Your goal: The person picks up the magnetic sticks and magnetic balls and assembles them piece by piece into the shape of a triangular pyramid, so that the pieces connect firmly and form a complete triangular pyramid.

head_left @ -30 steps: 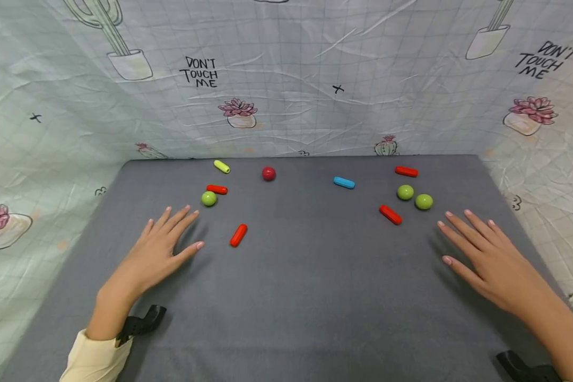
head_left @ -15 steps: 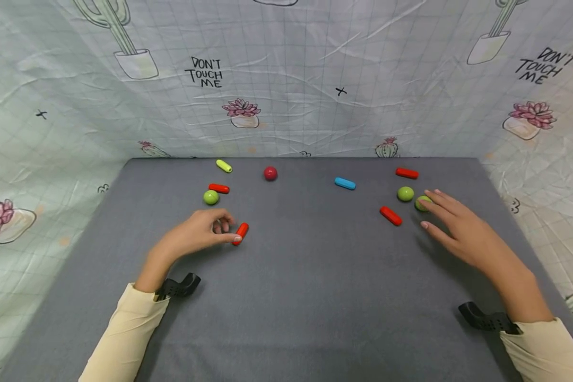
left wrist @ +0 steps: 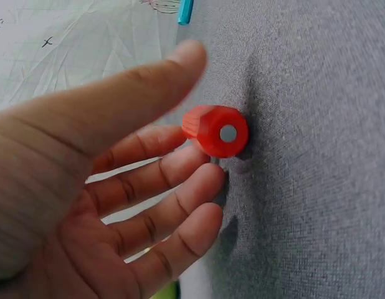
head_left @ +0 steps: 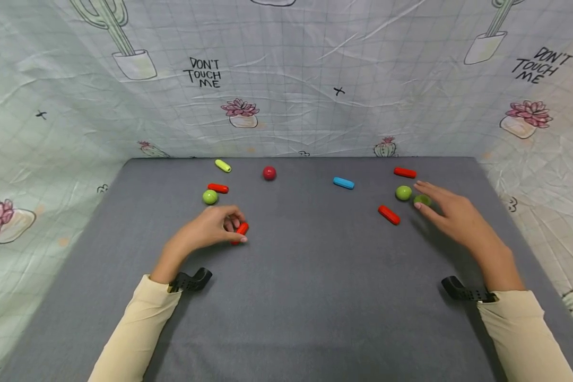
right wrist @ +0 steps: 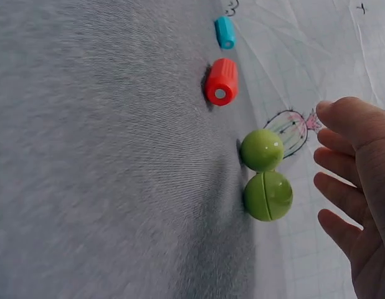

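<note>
My left hand (head_left: 217, 225) is around a short red rod (left wrist: 223, 131) on the grey table. In the left wrist view the rod shows a silver disc in its end. Its fingers (left wrist: 199, 180) are loosely bent beside the rod, and the thumb stands apart from it. My right hand (head_left: 458, 215) hovers with fingers extended over the right one of two green balls (head_left: 422, 200), partly covering it in the head view. In the right wrist view that ball (right wrist: 268, 196) has a seam and sits apart from the fingers, close to the other green ball (right wrist: 262, 150).
Further back on the left are a third green ball (head_left: 210, 197), a red rod (head_left: 218, 188), a yellow rod (head_left: 223, 165) and a red ball (head_left: 269, 173). A blue rod (head_left: 344, 183) and two red rods, one nearer (head_left: 389, 215), lie right. A patterned cloth (head_left: 291, 79) hangs behind.
My left hand has moved right from beside the green ball to the near red rod, its fingers bending. The right hand has moved left and forward over a green ball.
</note>
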`<action>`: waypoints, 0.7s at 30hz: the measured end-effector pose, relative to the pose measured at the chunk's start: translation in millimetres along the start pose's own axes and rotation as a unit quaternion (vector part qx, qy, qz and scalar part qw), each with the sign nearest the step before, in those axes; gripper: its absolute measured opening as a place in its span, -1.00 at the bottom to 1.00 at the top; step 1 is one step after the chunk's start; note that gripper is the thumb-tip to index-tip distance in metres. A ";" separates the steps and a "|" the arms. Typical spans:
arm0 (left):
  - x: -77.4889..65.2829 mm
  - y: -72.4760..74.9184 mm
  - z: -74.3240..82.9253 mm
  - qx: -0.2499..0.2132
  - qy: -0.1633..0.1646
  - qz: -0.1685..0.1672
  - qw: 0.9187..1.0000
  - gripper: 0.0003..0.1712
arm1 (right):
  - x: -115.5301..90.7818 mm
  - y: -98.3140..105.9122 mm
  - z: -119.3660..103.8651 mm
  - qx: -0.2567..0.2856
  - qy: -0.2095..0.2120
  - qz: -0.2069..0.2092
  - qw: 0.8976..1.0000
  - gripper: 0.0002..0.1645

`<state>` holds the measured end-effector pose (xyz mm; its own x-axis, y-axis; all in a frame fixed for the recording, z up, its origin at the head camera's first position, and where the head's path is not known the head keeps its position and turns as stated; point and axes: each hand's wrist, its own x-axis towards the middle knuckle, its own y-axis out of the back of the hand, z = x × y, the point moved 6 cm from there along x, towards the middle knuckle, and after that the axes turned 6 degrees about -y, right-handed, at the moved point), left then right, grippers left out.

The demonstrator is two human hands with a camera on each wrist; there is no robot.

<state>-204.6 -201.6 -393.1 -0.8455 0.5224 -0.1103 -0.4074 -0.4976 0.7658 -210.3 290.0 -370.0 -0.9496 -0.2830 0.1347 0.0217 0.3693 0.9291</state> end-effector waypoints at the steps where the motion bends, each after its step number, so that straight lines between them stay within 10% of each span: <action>1: 0.6 -0.3 -0.2 0.001 0.002 0.000 1.000 -0.48 | 1.9 0.0 0.8 0.002 -0.003 0.004 1.000 -0.37; 21: -2.4 0.7 -9.1 0.000 0.050 0.030 0.998 -0.77 | 26.0 -11.1 12.0 0.020 -0.025 0.019 0.999 -0.45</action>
<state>-206.0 -209.5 -398.1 -0.8989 0.4195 -0.1268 -0.3544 -0.5258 0.7732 -239.0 289.1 -380.9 -0.9629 -0.2231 0.1518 0.0472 0.4148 0.9087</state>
